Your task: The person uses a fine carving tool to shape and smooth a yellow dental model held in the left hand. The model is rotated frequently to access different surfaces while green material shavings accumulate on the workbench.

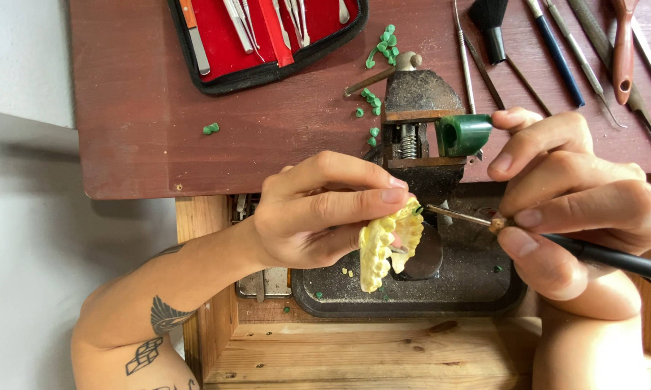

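Note:
My left hand [318, 209] grips a yellow dental cast of a row of teeth [384, 245], held upright over a dark tray [477, 282]. My right hand [578, 202] holds a thin black-handled metal tool [556, 242] like a pen. Its metal tip touches the upper edge of the cast near a speck of green wax. The right index fingertip also touches a green wax block [464, 134] clamped in a small vise [421, 123].
A dark red bench top [145, 130] carries a red-lined case of metal instruments [260, 36], scattered green wax bits [379, 50], a brush and several hand tools [556, 50] at the top right. A wooden drawer [369, 354] lies below.

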